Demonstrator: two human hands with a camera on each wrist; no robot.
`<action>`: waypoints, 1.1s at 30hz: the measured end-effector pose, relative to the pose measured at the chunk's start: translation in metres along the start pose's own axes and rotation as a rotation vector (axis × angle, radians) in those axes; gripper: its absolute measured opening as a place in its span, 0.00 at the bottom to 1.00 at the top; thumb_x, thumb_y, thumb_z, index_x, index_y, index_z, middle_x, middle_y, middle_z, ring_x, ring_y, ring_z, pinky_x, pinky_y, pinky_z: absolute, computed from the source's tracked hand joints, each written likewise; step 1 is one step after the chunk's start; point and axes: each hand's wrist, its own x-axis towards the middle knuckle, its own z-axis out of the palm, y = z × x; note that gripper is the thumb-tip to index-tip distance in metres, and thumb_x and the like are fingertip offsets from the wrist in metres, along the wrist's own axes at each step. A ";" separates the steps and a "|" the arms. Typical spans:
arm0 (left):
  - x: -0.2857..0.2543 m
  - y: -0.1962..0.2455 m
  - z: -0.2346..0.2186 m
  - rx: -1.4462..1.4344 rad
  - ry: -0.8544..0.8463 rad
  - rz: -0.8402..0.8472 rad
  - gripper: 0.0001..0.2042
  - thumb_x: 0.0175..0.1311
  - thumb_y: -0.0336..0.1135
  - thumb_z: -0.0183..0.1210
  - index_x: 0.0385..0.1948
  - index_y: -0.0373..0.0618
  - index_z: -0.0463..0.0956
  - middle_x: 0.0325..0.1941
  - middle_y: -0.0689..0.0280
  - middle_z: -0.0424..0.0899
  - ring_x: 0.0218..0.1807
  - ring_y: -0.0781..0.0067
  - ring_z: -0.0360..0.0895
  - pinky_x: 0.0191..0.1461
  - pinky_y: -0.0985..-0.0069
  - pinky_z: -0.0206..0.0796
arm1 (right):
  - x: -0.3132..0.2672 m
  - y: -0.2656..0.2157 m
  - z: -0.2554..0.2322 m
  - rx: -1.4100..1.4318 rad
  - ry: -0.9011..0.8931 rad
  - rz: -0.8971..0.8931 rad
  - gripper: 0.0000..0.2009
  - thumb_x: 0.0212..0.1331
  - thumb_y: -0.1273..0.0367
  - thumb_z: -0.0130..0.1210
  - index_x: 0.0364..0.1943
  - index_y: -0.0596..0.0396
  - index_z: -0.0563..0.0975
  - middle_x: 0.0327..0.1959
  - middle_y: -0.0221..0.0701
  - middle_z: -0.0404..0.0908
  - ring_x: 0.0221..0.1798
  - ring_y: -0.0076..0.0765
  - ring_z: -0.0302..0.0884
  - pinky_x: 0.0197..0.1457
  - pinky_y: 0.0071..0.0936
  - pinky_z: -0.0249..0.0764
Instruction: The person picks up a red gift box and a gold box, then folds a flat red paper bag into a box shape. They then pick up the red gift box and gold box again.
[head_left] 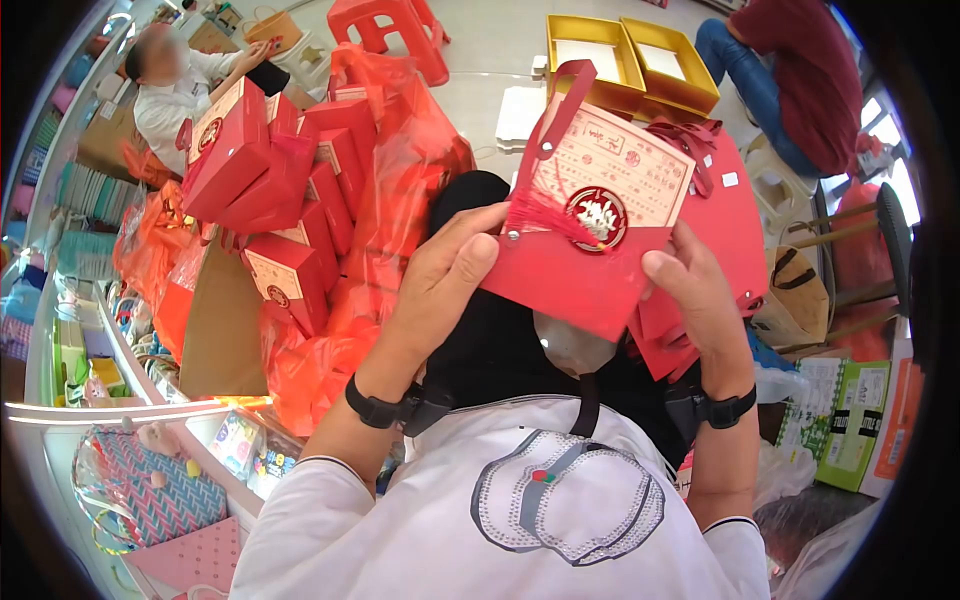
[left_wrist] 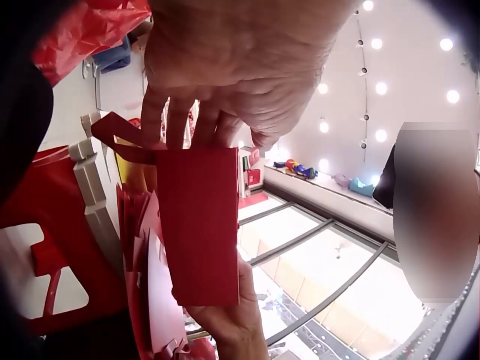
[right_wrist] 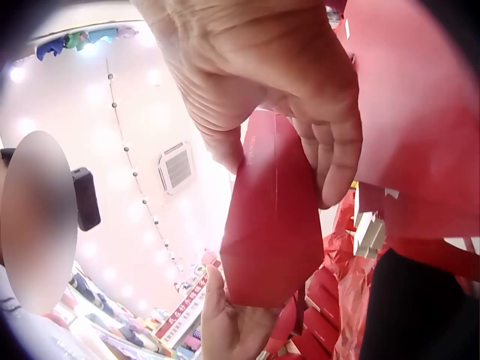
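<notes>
A red gift box (head_left: 590, 270) with a cream printed panel, a round dark-red emblem, a red tassel and a strap handle is held over the lap. At its left end, my left hand (head_left: 445, 275) grips it, fingers behind and thumb at the near side. My right hand (head_left: 700, 290) grips the opposite end, thumb on the red front. The left wrist view shows a plain narrow red side of the box (left_wrist: 199, 225) between both hands. From the right wrist, the box's red underside (right_wrist: 274, 217) shows a lengthwise seam.
Flat red box blanks (head_left: 735, 240) lie beside my right hand. At left, finished red boxes (head_left: 285, 270) are piled by an orange-red plastic bag (head_left: 405, 150). Ahead are gold trays (head_left: 595, 85), a red stool (head_left: 385, 30) and a seated person (head_left: 800, 80); another person (head_left: 170, 110) sits far left.
</notes>
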 end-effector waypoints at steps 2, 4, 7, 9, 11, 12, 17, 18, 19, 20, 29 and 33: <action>-0.001 0.003 -0.006 -0.082 0.026 0.000 0.31 0.79 0.49 0.56 0.73 0.36 0.65 0.68 0.55 0.77 0.71 0.66 0.73 0.74 0.69 0.63 | 0.007 -0.005 0.016 -0.018 -0.040 0.027 0.32 0.65 0.60 0.63 0.68 0.64 0.67 0.57 0.34 0.81 0.51 0.20 0.77 0.47 0.18 0.71; -0.001 -0.008 -0.014 -0.039 0.165 -0.013 0.35 0.77 0.51 0.59 0.75 0.35 0.60 0.67 0.53 0.76 0.71 0.66 0.72 0.74 0.68 0.63 | 0.014 -0.004 0.032 0.056 -0.074 0.059 0.33 0.65 0.61 0.64 0.68 0.66 0.66 0.58 0.36 0.81 0.51 0.21 0.77 0.47 0.19 0.72; -0.003 -0.004 -0.031 -0.060 0.198 -0.138 0.37 0.75 0.48 0.63 0.75 0.34 0.58 0.67 0.54 0.76 0.69 0.67 0.73 0.73 0.68 0.65 | 0.030 0.011 0.055 0.113 -0.106 0.038 0.33 0.65 0.63 0.64 0.69 0.68 0.65 0.58 0.39 0.80 0.52 0.27 0.80 0.46 0.24 0.77; -0.006 -0.007 -0.042 -0.105 0.152 -0.232 0.34 0.75 0.45 0.63 0.74 0.34 0.60 0.67 0.55 0.76 0.67 0.68 0.75 0.73 0.69 0.65 | 0.038 0.016 0.066 0.097 -0.174 0.080 0.34 0.66 0.63 0.64 0.69 0.68 0.64 0.57 0.40 0.80 0.52 0.29 0.81 0.47 0.27 0.79; -0.010 -0.006 -0.050 -0.155 0.171 -0.271 0.32 0.76 0.42 0.62 0.73 0.34 0.62 0.67 0.56 0.77 0.66 0.70 0.75 0.72 0.70 0.66 | 0.044 0.020 0.078 0.153 -0.176 0.072 0.34 0.67 0.61 0.63 0.69 0.68 0.64 0.55 0.41 0.81 0.50 0.31 0.82 0.44 0.27 0.81; -0.011 -0.006 -0.053 -0.179 0.176 -0.292 0.30 0.76 0.40 0.62 0.73 0.34 0.63 0.67 0.57 0.77 0.65 0.71 0.76 0.71 0.71 0.66 | 0.049 0.020 0.081 0.175 -0.173 0.086 0.34 0.67 0.61 0.63 0.68 0.68 0.64 0.54 0.41 0.81 0.49 0.31 0.83 0.43 0.26 0.82; -0.012 -0.043 -0.082 0.009 0.393 -0.232 0.31 0.77 0.49 0.58 0.71 0.33 0.65 0.67 0.52 0.77 0.67 0.62 0.76 0.72 0.66 0.66 | 0.073 0.025 0.091 0.218 -0.146 0.025 0.34 0.66 0.59 0.64 0.67 0.70 0.64 0.53 0.42 0.82 0.46 0.31 0.85 0.40 0.25 0.83; -0.014 -0.059 -0.097 0.078 0.483 -0.229 0.33 0.77 0.52 0.57 0.71 0.33 0.65 0.68 0.49 0.77 0.68 0.58 0.76 0.73 0.65 0.65 | 0.077 0.026 0.093 0.211 -0.124 0.007 0.35 0.66 0.58 0.64 0.66 0.70 0.63 0.53 0.42 0.82 0.46 0.31 0.85 0.41 0.25 0.84; -0.022 -0.087 -0.116 0.395 0.505 -0.290 0.34 0.76 0.53 0.57 0.72 0.33 0.65 0.69 0.46 0.75 0.69 0.53 0.75 0.73 0.63 0.65 | 0.080 0.027 0.094 0.205 -0.100 -0.014 0.35 0.66 0.58 0.64 0.66 0.70 0.63 0.53 0.42 0.82 0.46 0.31 0.85 0.41 0.25 0.84; -0.030 -0.120 -0.139 0.713 0.518 -0.347 0.35 0.76 0.55 0.56 0.72 0.32 0.64 0.70 0.43 0.74 0.70 0.49 0.74 0.73 0.61 0.65 | 0.083 0.026 0.096 0.218 -0.090 -0.030 0.35 0.65 0.58 0.65 0.66 0.70 0.63 0.53 0.42 0.82 0.47 0.31 0.85 0.42 0.26 0.84; -0.071 -0.167 -0.138 0.871 0.175 -0.572 0.32 0.73 0.50 0.59 0.69 0.35 0.65 0.53 0.36 0.83 0.57 0.35 0.81 0.63 0.50 0.72 | 0.097 0.036 0.123 0.281 -0.104 -0.050 0.35 0.62 0.60 0.70 0.65 0.65 0.64 0.56 0.42 0.80 0.53 0.34 0.84 0.48 0.31 0.87; -0.054 -0.113 -0.080 0.945 -0.114 -0.585 0.31 0.73 0.48 0.58 0.71 0.38 0.64 0.53 0.35 0.84 0.59 0.40 0.81 0.54 0.51 0.76 | 0.104 0.034 0.149 0.246 -0.161 -0.049 0.35 0.64 0.63 0.68 0.69 0.64 0.63 0.59 0.42 0.79 0.59 0.35 0.82 0.52 0.33 0.87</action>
